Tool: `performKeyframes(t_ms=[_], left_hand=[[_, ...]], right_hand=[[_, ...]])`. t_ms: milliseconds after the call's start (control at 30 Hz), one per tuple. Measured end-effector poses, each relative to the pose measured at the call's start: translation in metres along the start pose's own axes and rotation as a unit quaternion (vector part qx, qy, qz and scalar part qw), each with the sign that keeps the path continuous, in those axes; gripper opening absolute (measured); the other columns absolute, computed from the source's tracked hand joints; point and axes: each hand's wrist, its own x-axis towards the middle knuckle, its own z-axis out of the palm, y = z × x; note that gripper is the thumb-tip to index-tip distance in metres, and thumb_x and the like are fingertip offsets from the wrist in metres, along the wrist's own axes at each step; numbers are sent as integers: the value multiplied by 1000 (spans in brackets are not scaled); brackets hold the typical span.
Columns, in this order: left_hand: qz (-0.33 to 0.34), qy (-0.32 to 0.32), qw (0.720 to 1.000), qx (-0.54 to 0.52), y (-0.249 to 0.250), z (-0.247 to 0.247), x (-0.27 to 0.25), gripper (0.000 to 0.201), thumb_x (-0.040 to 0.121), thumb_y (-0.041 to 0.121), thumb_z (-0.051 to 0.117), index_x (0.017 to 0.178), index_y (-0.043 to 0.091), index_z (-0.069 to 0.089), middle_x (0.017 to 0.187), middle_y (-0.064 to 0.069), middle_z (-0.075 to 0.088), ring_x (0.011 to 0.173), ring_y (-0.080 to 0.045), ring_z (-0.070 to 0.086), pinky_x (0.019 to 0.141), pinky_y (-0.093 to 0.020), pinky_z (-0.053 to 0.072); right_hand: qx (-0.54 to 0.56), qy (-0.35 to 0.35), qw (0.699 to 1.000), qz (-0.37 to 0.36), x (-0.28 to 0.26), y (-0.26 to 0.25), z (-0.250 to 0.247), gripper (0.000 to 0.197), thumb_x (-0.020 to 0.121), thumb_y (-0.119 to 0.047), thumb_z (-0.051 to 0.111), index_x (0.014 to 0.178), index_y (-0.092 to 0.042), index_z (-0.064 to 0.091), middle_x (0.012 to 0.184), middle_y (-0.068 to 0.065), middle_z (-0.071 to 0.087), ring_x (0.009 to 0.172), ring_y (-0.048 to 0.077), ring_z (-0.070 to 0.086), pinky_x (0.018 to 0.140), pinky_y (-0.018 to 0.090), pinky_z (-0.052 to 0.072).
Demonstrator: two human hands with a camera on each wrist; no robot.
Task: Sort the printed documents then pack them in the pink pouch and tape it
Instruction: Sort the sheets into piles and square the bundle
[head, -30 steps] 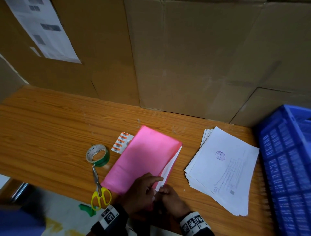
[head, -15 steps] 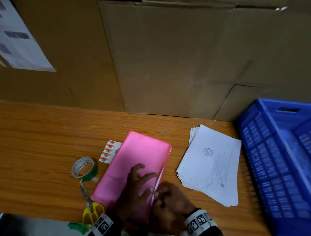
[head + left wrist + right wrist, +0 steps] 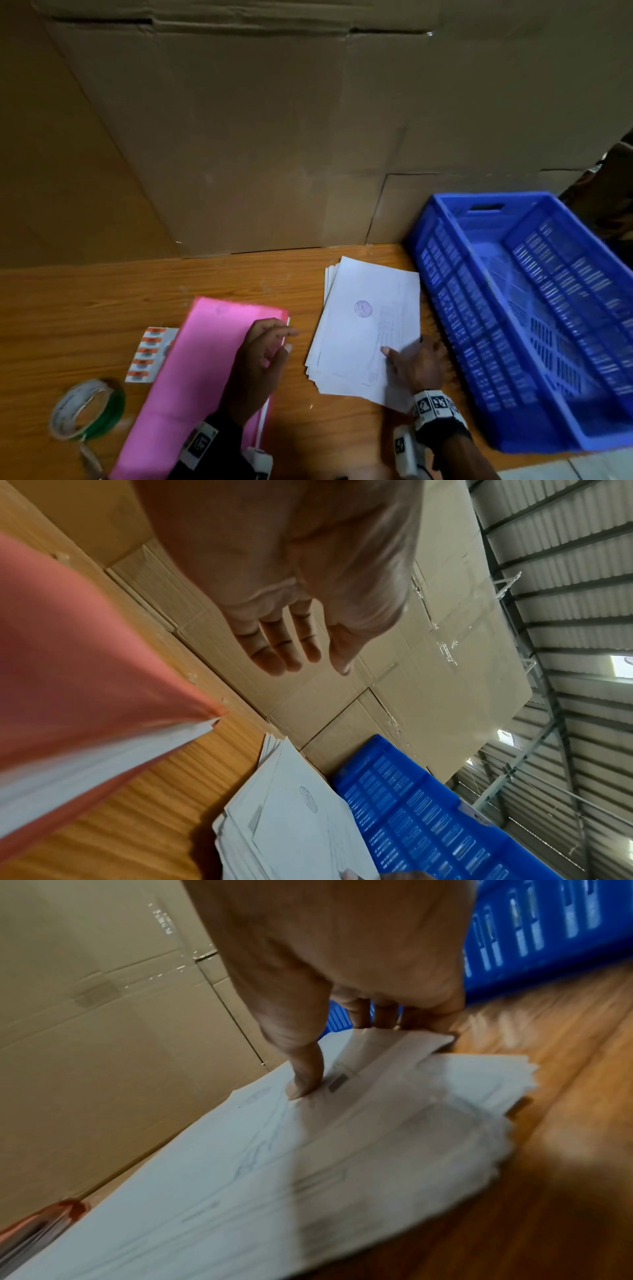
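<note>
The pink pouch (image 3: 205, 359) lies flat on the wooden table, and white sheets (image 3: 103, 756) show inside its open right edge. My left hand (image 3: 270, 342) hovers just over the pouch's right side with relaxed, spread fingers and holds nothing; the left wrist view shows the same hand (image 3: 294, 647) empty. A fanned stack of printed documents (image 3: 366, 329) with a round purple stamp lies to the right of the pouch. My right hand (image 3: 411, 356) is at the stack's near right corner. Its thumb (image 3: 304, 1080) presses on the top sheet and its fingers curl round the lifted edge.
A green tape roll (image 3: 87, 407) and scissors (image 3: 90, 459) lie left of the pouch, beside a sheet of orange stickers (image 3: 150, 353). A blue plastic crate (image 3: 531, 308) stands right of the stack. Cardboard boxes (image 3: 274, 137) wall off the table's back.
My right hand left the pouch's open edge and moved right onto the document stack. My left hand lifted off the pouch. The head view swung to the right.
</note>
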Motion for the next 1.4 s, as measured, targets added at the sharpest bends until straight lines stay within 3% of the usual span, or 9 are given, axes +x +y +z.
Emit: performKeyframes(t_ms=[267, 400, 567, 700, 800, 867, 967, 1100, 1400], left_hand=[[-40, -16, 999, -11, 7, 44, 14, 21, 89, 30, 56, 106, 33, 69, 115, 14, 60, 101, -8, 61, 77, -16, 51], [-57, -38, 997, -23, 14, 55, 19, 23, 87, 38, 54, 105, 39, 68, 112, 16, 62, 103, -10, 61, 77, -13, 49], [-119, -97, 986, -59, 13, 62, 27, 35, 97, 31, 55, 129, 46, 55, 131, 20, 58, 120, -2, 56, 100, -32, 50], [-113, -133, 978, -113, 25, 60, 31, 61, 98, 30, 57, 149, 44, 27, 148, 35, 33, 136, 12, 31, 105, -9, 30], [-88, -109, 986, -88, 23, 54, 33, 65, 93, 11, 63, 147, 36, 37, 148, 29, 40, 138, 6, 34, 104, -5, 28], [-73, -92, 990, -73, 22, 47, 33, 56, 88, 12, 59, 139, 35, 51, 141, 24, 51, 136, 0, 42, 105, -7, 30], [-68, -42, 995, -63, 24, 33, 30, 46, 86, 17, 55, 129, 32, 58, 130, 33, 57, 127, 7, 48, 98, -1, 32], [-59, -7, 998, -24, 17, 12, 23, 45, 85, 20, 56, 127, 38, 59, 127, 43, 52, 123, 16, 45, 97, 1, 29], [-87, 29, 994, -56, 2, -4, 16, 44, 86, 23, 55, 124, 45, 60, 129, 25, 60, 129, 2, 48, 105, -22, 33]], right_hand=[[63, 23, 998, 22, 24, 18, -29, 28, 81, -27, 80, 77, -19, 53, 73, -1, 59, 76, 30, 61, 74, 37, 49], [96, 13, 994, -50, 22, 29, -32, 19, 89, -26, 72, 84, -24, 53, 75, -4, 60, 73, 26, 63, 70, 40, 54], [253, -81, 960, -89, 18, 29, -41, 11, 93, -22, 69, 101, -28, 66, 94, -3, 74, 89, 20, 71, 80, 47, 58], [296, -173, 936, -82, 8, 11, -50, 16, 96, -17, 66, 110, -25, 67, 103, -1, 77, 96, 23, 73, 81, 44, 59], [351, -234, 904, -69, -6, -5, -54, 7, 97, -4, 62, 102, 0, 63, 90, 12, 76, 81, 31, 72, 65, 34, 59], [318, -185, 925, -92, -6, -6, -50, 15, 94, -10, 67, 85, 0, 60, 73, 5, 68, 69, 24, 62, 58, 21, 50], [215, -55, 974, -53, 14, 7, -40, 25, 83, -29, 82, 93, -16, 64, 93, -2, 70, 88, 18, 65, 74, 27, 50], [117, -105, 987, 18, 36, 20, -29, 68, 61, -55, 91, 108, -24, 54, 100, -6, 62, 95, 19, 64, 85, 38, 54], [41, -20, 999, -23, 56, 28, -33, 37, 84, -17, 77, 118, -9, 69, 107, 12, 73, 100, 33, 66, 90, 40, 53]])
